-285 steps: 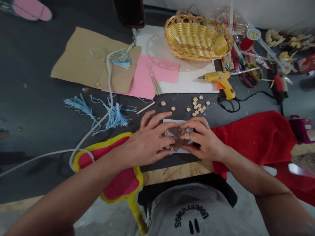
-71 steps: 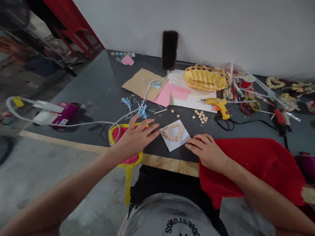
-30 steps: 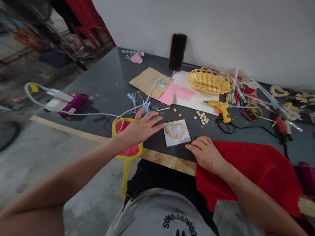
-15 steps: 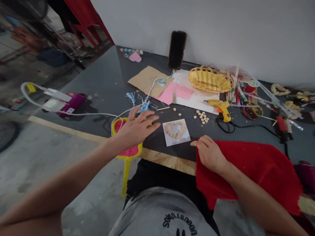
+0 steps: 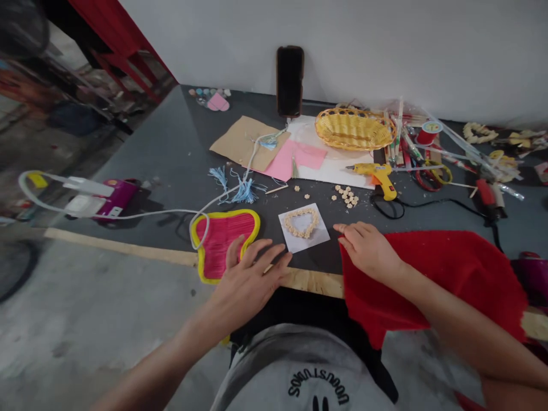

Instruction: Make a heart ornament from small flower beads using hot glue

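Dark grey tabletop (image 5: 180,165) fills most of your view, backed by a pale wall and trimmed at the near edge with a strip of chipboard. Your biggest hazard is the red cloth (image 5: 449,274) under your right forearm: it drapes over the near edge, and I judge that a drag of that arm could pull it across the white card (image 5: 303,230) just beside it. Your right hand (image 5: 369,249) lies on the cloth's left corner, palm down, fingers loosely together and pointing at the card, holding nothing.

Next in size, the red woven fan with yellow rim (image 5: 223,241) lies flat at the table edge, with a white cable (image 5: 171,212) looping along its left side. Your left hand (image 5: 252,279) is spread wide and empty, its fingertips at the fan's lower right edge, palm over the chipboard strip. A careless sweep there could snag the cable or knock the fan off the edge.

Farther back, the yellow glue gun (image 5: 377,174) rests on its side with its black cord curled close; whether it is hot cannot be told.

Smallest is the bead heart (image 5: 302,222): a ring of small cream flower-shaped beads outlining a heart on the white card, between your two hands and touched by neither. Loose beads (image 5: 346,196) lie scattered just behind; a nudge to the card might shift the heart.
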Tool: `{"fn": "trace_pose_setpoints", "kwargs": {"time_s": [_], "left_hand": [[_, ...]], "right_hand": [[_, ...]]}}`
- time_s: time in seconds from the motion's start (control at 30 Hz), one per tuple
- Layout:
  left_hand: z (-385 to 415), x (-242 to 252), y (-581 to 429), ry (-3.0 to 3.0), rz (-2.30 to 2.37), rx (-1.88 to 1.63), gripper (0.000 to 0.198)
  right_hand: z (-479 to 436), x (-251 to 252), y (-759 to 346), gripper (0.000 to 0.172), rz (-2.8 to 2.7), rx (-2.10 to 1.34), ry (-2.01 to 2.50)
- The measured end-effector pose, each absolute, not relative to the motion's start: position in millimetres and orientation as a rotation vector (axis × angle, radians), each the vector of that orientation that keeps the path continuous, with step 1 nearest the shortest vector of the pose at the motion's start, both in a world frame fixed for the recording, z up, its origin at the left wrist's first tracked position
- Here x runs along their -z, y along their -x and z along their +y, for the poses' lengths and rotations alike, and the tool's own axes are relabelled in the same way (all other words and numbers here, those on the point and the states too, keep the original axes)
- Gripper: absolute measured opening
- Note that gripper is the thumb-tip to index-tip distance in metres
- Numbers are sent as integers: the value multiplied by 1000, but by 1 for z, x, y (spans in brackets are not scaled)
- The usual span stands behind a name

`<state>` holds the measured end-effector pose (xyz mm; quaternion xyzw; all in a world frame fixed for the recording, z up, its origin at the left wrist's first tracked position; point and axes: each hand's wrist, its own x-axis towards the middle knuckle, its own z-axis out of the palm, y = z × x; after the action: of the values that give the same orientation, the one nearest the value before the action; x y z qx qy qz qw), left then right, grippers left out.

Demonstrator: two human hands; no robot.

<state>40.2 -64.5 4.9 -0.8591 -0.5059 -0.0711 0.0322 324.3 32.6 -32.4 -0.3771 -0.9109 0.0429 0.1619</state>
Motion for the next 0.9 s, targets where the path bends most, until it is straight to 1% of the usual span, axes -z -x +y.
{"fn": "trace_pose_setpoints", "kwargs": {"time_s": [0.07,0.13,0.33,0.53,0.9], "left_hand": [[-60,-5,-35,2639,-1571,185,32],[-54,-5,-31,2626,-1580,162,32],[-43,-3,-28,2700,-1592,161,32],[-37,2,-27,2742,-1580,135,36],[-33,6,-27,2744,-1589,162,33]], "right_hand": [[38,31,-323,33,-2641,-97,1129],[45,30,-319,35,-2646,-142,1142],[73,36,-293,31,-2551,-294,1056],[85,40,-279,30,-2521,-274,1120],[81,36,-276,29,-2570,-233,1127]]}}
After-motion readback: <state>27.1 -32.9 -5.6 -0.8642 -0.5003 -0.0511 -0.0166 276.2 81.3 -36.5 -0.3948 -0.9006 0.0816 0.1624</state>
